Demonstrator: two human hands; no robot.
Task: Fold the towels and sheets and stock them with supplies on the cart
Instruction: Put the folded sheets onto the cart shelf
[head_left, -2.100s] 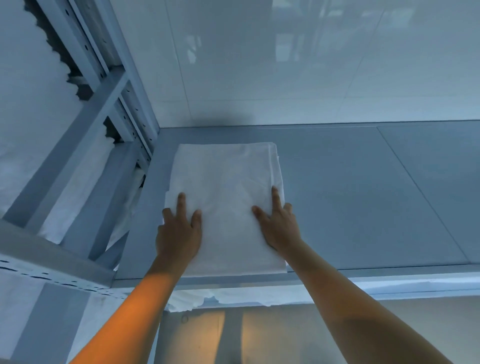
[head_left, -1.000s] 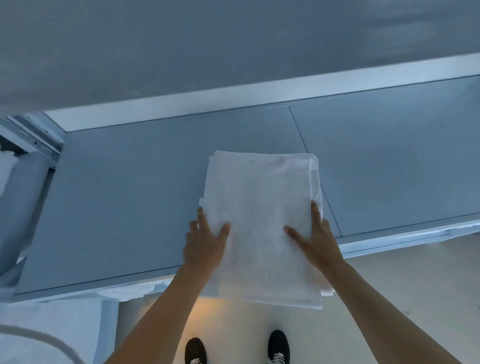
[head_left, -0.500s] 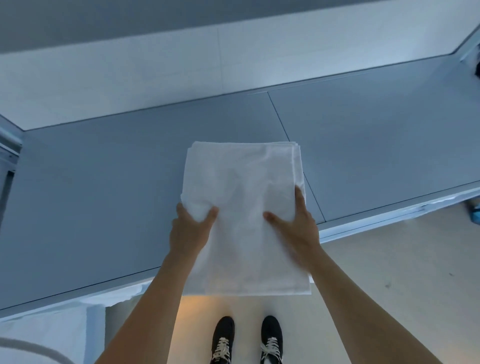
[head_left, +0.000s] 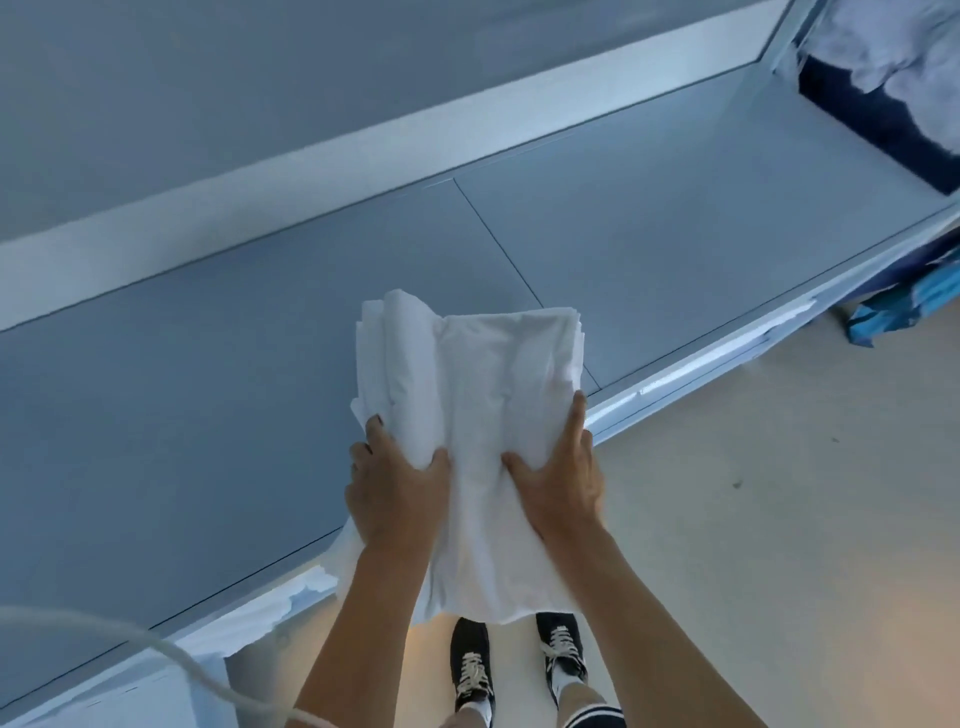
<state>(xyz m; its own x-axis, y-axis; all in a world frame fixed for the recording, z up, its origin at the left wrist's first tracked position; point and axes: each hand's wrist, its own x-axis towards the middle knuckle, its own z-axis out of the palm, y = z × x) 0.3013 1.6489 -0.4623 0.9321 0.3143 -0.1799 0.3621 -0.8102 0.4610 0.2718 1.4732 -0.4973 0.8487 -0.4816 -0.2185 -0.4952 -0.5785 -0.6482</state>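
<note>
A person's left hand and right hand each close a grip on the near half of a folded white sheet, thumbs on top, lifting it over the near edge of the grey table. A loose fold bulges at ten o'clock; supporting it from beneath would likely keep the stack square. Crumpled linen lies at two o'clock.

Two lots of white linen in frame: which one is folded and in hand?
The folded white sheet at centre, gripped by both hands over the shelf edge. The other, the white pile top right, is crumpled and untouched.
</note>
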